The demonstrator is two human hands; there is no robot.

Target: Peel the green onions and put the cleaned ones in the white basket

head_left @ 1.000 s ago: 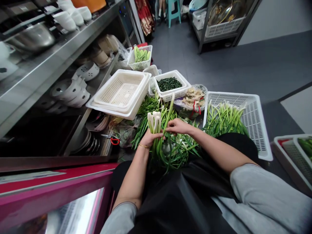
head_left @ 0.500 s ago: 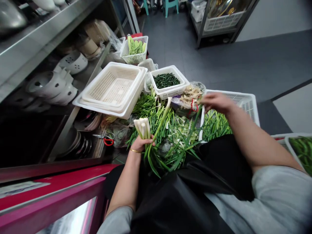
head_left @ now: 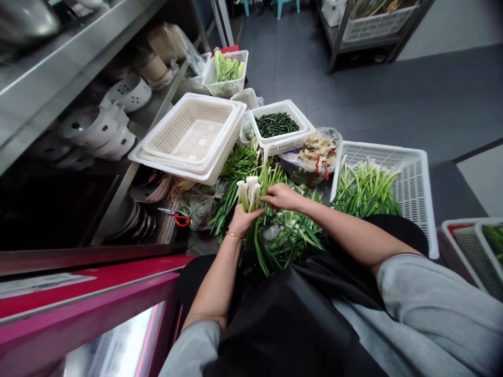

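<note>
My left hand (head_left: pixel 242 220) is closed around a bunch of green onions (head_left: pixel 249 192), white ends up, with the leaves hanging below. My right hand (head_left: pixel 281 198) is beside it, its fingers pinched on a single thicker stalk (head_left: pixel 264 178) that stands next to the bunch. Beneath and behind both hands lies a heap of loose greens (head_left: pixel 239 167), with trimmed leaves (head_left: pixel 301 225) nearer to me. To the right, a white basket (head_left: pixel 412 193) holds many green onions (head_left: pixel 367 188) laid side by side.
Stacked white baskets (head_left: pixel 188 131) stand at the left, near red-handled scissors (head_left: pixel 181 219). A basket of dark green peppers (head_left: pixel 276 125) and a bag of roots (head_left: pixel 316 152) are ahead. A metal shelf (head_left: pixel 78 63) with bowls runs along the left.
My right hand has moved left from near the right basket to the stalk beside my left hand. That stalk now stands more upright. The view has shifted slightly.
</note>
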